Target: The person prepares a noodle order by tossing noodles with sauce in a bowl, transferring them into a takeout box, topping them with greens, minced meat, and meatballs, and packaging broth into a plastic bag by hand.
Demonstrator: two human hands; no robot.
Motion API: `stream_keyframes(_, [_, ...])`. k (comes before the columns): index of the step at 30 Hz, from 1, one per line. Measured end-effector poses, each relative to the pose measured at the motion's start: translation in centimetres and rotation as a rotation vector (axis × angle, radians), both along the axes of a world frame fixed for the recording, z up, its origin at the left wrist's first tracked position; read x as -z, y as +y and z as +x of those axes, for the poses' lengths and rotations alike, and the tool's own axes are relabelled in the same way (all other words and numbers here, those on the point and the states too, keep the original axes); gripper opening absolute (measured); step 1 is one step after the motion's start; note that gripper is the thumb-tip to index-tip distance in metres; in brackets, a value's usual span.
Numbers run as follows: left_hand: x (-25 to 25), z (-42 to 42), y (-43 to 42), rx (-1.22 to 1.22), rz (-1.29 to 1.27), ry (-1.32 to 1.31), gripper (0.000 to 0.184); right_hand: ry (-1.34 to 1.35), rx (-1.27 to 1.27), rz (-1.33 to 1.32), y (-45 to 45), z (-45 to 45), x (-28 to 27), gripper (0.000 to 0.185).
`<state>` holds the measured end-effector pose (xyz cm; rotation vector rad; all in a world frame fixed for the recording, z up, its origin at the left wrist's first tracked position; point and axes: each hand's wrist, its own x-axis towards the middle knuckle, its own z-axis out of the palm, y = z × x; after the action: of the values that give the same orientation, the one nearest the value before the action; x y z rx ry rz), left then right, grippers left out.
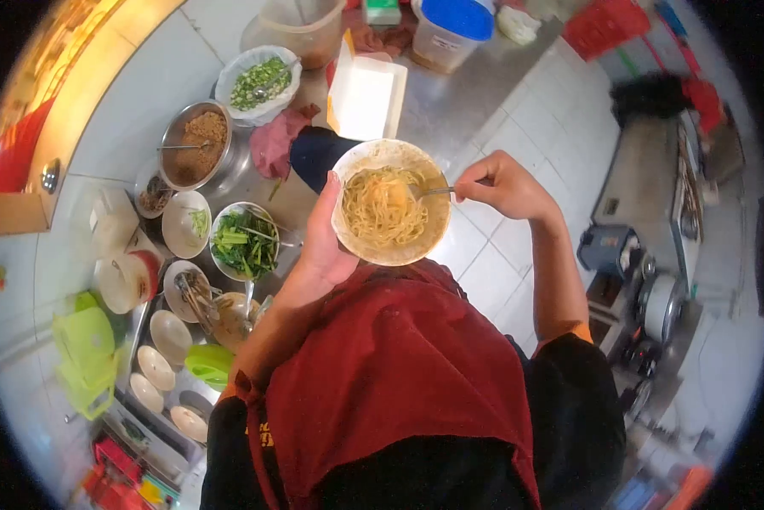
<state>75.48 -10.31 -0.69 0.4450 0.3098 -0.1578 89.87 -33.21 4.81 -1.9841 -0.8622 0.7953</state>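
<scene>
A pale bowl of noodles is held up in front of my chest. My left hand grips it at its left side, the thumb on the rim. My right hand pinches the handle of a metal utensil, whose other end rests among the noodles. An orange-tinted lump lies on top of the noodles near the utensil. Just beyond the bowl an open paper box with a white inside stands on the metal counter.
On the left stand a bowl of leafy greens, a metal bowl of brown mince, chopped green onions and several pale bowls. A blue-lidded tub is at the back. A pot sits at the right.
</scene>
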Motion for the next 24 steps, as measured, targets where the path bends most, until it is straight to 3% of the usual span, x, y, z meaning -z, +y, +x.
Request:
stream_keyframes(3, [1.6, 3.7, -0.9, -0.05, -0.038, -0.013, 0.062, 0.152, 0.054, 0.063, -0.9, 5.1, 1.4, 0.016])
stream_keyframes(5, [2.8, 6.7, -1.6, -0.061, -0.064, -0.036, 0.062, -0.094, -0.01, -0.227, -0.3, 8.0, 0.4, 0.017])
stream_keyframes(8, [4.7, 11.1, -3.1, -0.248, -0.008, 0.013, 0.062, -0.321, -0.086, -0.119, 0.3, 13.0, 2.8, 0.019])
stream_keyframes(12, [7.0, 15.6, -3.5, -0.391, 0.076, 0.035, 0.058, -0.353, -0.102, -0.286, 2.7, 18.0, 4.4, 0.022])
stream_keyframes(16, [9.3, 19.3, -3.6, -0.523, 0.296, -0.019, 0.054, -0.38, -0.085, -0.198, 4.7, 21.0, 8.7, 0.021])
stream_keyframes(19, [11.1, 22.2, -3.5, -0.693, 0.362, 0.416, 0.057, -0.392, -0.009, -0.134, 6.4, 21.8, 12.6, 0.022])
stream_keyframes(20, [11.6, 23.0, -3.5, -0.702, 0.364, 0.427, 0.057, -0.406, -0.015, -0.178, 7.0, 21.8, 13.5, 0.021])
stream_keyframes(23, [15.3, 24.4, -2.4, -0.693, 0.685, 0.712, 0.066, -0.456, -0.022, -0.228, 7.7, 21.5, 16.0, 0.022])
stream_keyframes(24, [14.8, 24.7, -2.4, -0.701, 0.687, 0.717, 0.066, -0.488, -0.012, -0.24, 7.7, 21.2, 16.3, 0.031])
